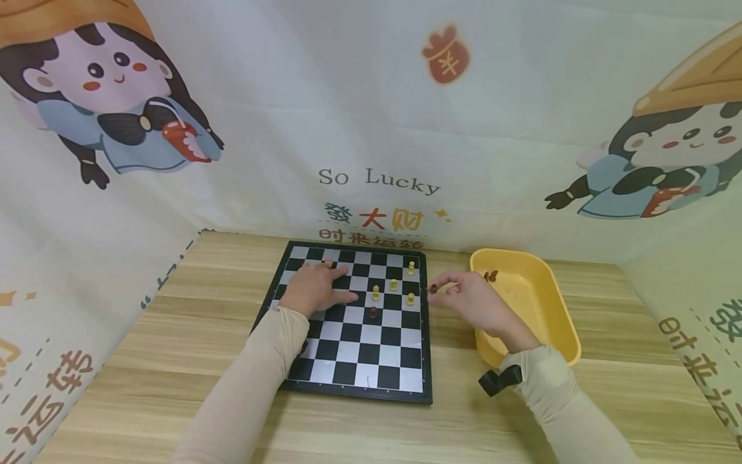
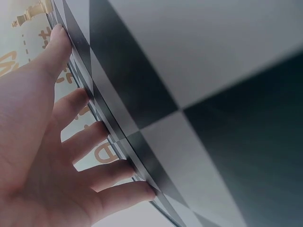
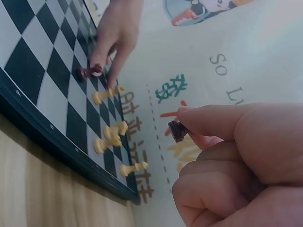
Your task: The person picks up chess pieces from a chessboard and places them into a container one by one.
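A black-and-white chessboard (image 1: 366, 354) lies on the table. My left hand (image 1: 313, 287) rests on its left part with fingers spread; in the left wrist view the fingertips (image 2: 142, 191) touch the squares. Just past the board's right edge, my right hand (image 1: 472, 303) pinches a small dark brown chess piece (image 3: 177, 131) between thumb and index finger, its base showing and its upper part hidden by the fingers. Several pale yellow chess pieces stand on the right half, among them one (image 1: 376, 293) near a dark brown piece (image 1: 373, 312). Another yellow piece (image 1: 411, 267) stands near the far right corner.
Right of the board, a yellow plastic tray (image 1: 558, 303) sits beneath and behind my right wrist, with dark brown pieces (image 1: 491, 276) near its left wall. A printed cloth (image 1: 371, 122) hangs behind the wooden table (image 1: 174, 322). A black strap (image 1: 500, 380) hangs at my right wrist.
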The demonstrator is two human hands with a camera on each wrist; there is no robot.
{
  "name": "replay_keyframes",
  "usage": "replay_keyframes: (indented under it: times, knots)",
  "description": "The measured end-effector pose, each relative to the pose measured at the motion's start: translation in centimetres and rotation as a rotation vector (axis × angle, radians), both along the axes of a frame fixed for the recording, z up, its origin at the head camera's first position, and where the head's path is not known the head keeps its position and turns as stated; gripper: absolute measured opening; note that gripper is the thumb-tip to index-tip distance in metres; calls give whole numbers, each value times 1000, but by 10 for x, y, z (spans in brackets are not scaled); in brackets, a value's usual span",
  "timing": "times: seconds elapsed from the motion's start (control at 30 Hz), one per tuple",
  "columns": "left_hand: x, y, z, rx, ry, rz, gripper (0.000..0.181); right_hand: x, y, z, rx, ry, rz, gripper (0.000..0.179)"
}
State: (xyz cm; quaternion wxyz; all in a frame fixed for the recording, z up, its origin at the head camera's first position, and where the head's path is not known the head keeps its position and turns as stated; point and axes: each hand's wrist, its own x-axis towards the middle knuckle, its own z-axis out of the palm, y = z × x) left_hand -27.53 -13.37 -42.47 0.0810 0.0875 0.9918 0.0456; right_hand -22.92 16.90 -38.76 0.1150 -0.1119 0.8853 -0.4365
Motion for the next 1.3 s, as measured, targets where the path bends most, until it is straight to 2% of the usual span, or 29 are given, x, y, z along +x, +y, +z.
replay_keyframes:
  times: [0.47,0.73,1.1,1.3]
  knots:
    - [0,0,1,1,3,0,80,-12,22,16,16,12,-28,31]
    - [1,0,2,1,-5,-2,80,-18,36,22,8,-16,-67,30]
    - [0,0,5,-4,6,-9,80,-29,59,38,30,-45,-77,39]
    - [0,0,2,3,-8,-4,81,-34,71,42,-3,-53,-89,44]
